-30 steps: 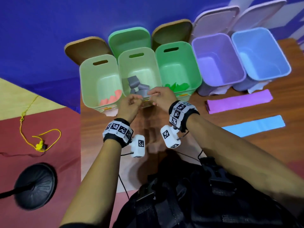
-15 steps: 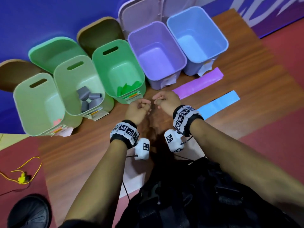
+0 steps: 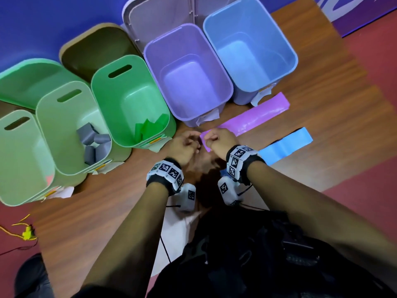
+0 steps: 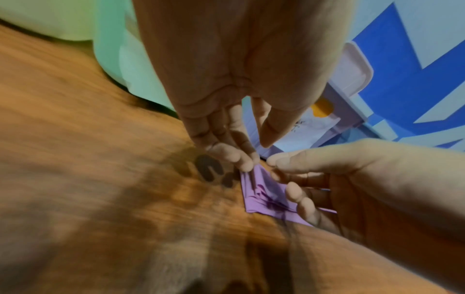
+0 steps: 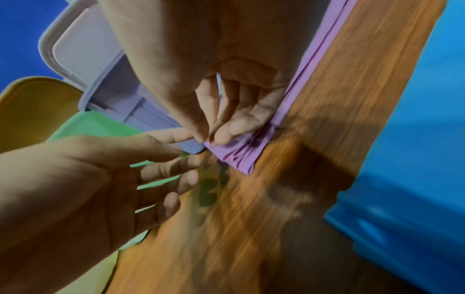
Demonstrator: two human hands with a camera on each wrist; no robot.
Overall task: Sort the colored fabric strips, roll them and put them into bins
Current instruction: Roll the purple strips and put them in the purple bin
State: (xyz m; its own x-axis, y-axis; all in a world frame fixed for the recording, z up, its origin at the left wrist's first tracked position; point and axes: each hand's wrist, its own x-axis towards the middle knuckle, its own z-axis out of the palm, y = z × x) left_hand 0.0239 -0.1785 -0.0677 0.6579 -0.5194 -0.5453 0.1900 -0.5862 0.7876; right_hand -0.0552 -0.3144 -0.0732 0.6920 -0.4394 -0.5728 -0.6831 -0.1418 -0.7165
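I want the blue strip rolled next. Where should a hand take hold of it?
Probably at the near short end of the blue strip, coming from the person's side. It lies flat on the table, long axis running away, so pinching that end's corners lets it roll away from the person.

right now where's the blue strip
In the head view the blue fabric strip lies flat on the wooden table, right of the right hand, just nearer the person than the purple strip and untouched.

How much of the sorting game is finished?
Done: grey rolls and green strips sit in bins. In hand: the right hand pinches the purple strip's end, the left hand beside it. Left: the blue strip; purple bin and blue bin look empty.
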